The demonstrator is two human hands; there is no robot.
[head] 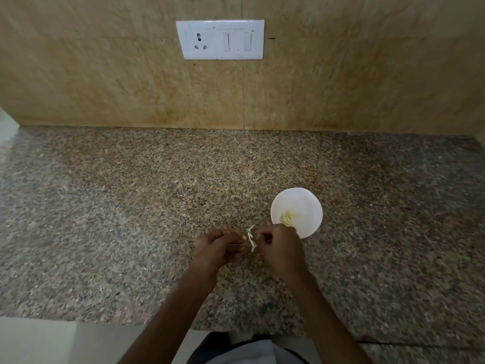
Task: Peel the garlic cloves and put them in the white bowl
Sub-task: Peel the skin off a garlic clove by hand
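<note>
At six o'clock, nearest the camera, a strip of pale and dark garment [249,350] shows at the bottom edge, and two bare forearms reach forward from it over the speckled granite table [131,206]. The left hand [217,245] and the right hand [278,248] meet just below the middle of the view, knuckles up and fingers curled inward, thumbs and fingertips turned toward each other. Between them sits the garlic clove [250,239], held above the table. Each grip is closed tight around it, the left pinching from nine o'clock and the right from three o'clock. Thin strips of whitish papery skin stick out above and below the fingertips. The body of the clove is mostly hidden by the fingers, so it seems only partly peeled. At about one o'clock from the hands, just beyond the right knuckles, the white bowl [304,203] stands on the table, its near rim covered by the right hand. A small heap of peeled cloves [287,217], pale yellow, lies in its bottom. Farther on, at twelve o'clock, the table ends against a tan marbled wall [105,74], which carries a white switch plate [220,39] with a socket and two switches.
</note>
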